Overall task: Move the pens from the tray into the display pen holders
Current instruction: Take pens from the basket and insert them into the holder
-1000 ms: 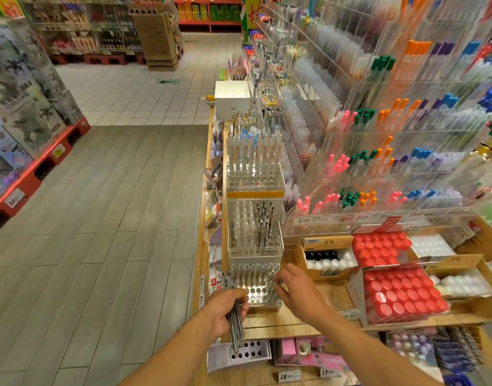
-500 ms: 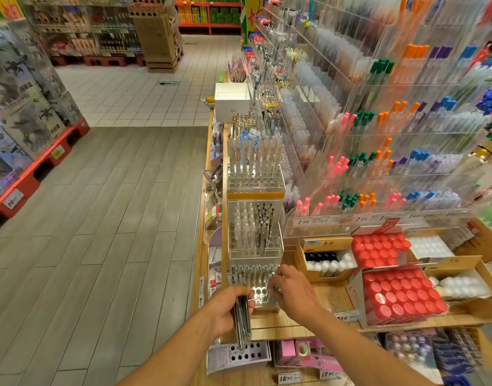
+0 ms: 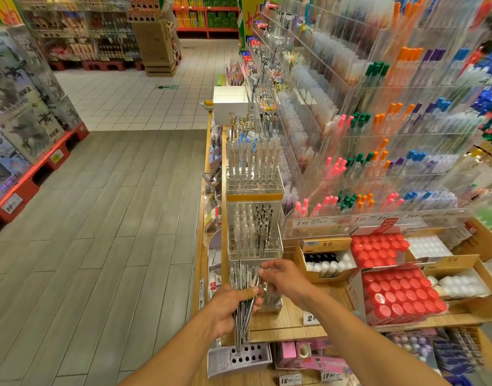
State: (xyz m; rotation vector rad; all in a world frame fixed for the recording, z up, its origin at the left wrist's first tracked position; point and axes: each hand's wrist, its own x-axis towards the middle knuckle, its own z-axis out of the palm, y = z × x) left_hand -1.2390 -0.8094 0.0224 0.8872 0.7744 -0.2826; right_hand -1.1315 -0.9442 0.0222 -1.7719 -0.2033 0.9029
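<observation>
My left hand (image 3: 230, 309) grips a bundle of silver pens (image 3: 243, 324) upright, their lower ends hanging below my fist. My right hand (image 3: 281, 277) reaches across and pinches the top of one pen in that bundle. Right behind both hands stands the nearest clear display pen holder (image 3: 272, 303) on the wooden shelf, mostly hidden by my hands. Behind it rise two more clear holders: one (image 3: 254, 240) with white and dark pens, one (image 3: 254, 176) with pale and blue pens. I see no tray.
A white block with round holes (image 3: 239, 355) sits on the lower shelf under my left hand. Boxes of red-capped items (image 3: 398, 295) lie to the right. Tall acrylic pen racks (image 3: 378, 135) fill the right side. Open aisle floor (image 3: 100, 218) lies to the left.
My left hand has lifted the pen bundle up and nearer the holder. My right hand has left the holder's top and moved left onto the bundle.
</observation>
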